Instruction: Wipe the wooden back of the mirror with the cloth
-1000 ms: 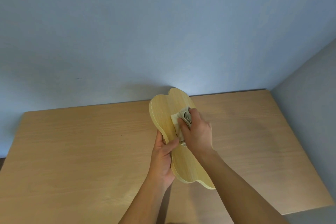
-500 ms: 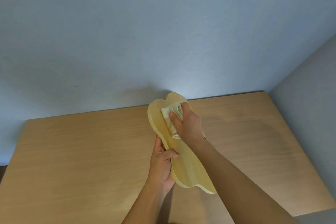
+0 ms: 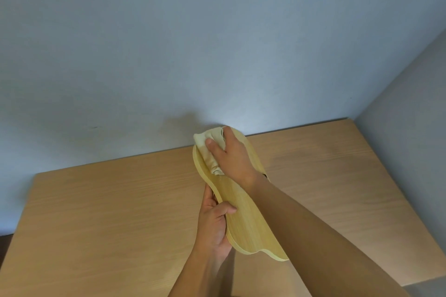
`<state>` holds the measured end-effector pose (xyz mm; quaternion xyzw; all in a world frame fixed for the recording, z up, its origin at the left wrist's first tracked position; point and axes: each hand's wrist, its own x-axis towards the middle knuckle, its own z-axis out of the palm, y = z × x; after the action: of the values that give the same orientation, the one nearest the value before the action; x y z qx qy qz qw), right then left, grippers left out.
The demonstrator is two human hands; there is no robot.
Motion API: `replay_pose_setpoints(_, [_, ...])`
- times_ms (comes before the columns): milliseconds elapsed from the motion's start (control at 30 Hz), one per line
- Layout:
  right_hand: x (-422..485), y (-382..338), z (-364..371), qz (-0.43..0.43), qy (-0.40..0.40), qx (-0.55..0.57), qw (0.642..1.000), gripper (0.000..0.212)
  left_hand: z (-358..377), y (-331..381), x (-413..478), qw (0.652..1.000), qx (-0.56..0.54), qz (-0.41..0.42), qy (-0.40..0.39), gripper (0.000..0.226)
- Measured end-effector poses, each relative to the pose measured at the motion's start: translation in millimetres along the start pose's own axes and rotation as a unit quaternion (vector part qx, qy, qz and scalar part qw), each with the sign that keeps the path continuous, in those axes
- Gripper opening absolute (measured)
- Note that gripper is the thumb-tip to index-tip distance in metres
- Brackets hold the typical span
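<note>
The mirror (image 3: 243,219) is held tilted above the table, its light wooden back with a wavy outline facing up toward me. My left hand (image 3: 213,226) grips its left edge near the lower half, thumb lying over the wood. My right hand (image 3: 230,154) presses a bunched cream cloth (image 3: 208,147) against the far upper end of the wooden back. The glass side is hidden underneath.
A light wooden table (image 3: 108,212) lies below, pushed against a pale blue wall (image 3: 193,43). A grey wall (image 3: 410,152) borders the table's right side. The table's front right corner ends near the lower right of the view.
My right hand has slid the cloth from the middle of the wooden back up to its far end. The left hand keeps its hold on the edge.
</note>
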<state>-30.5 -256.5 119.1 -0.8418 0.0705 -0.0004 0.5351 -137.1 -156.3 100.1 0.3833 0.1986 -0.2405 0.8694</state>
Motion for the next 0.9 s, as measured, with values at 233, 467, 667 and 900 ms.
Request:
replay_pose_setpoints(233, [12,81,-42,0.171,0.027,-0.153,0.973,0.036,1,2,-3,1.000,0.004,-0.001,0.000,0.089])
replay_pose_setpoints(467, [18,55,-39,0.063,0.068,-0.021,0.995,0.029,1,4,-3,1.000,0.013,-0.003,0.014,0.088])
replay_pose_setpoints(667, [13,53,-17,0.020,-0.048,0.059,0.997,0.031,1,5,-3,1.000,0.008,-0.008,0.013,0.087])
replay_pose_setpoints(900, [14,138,-45,0.160,0.039,-0.086,0.983,0.040,-8,5,-1,1.000,-0.007,-0.017,0.025,0.086])
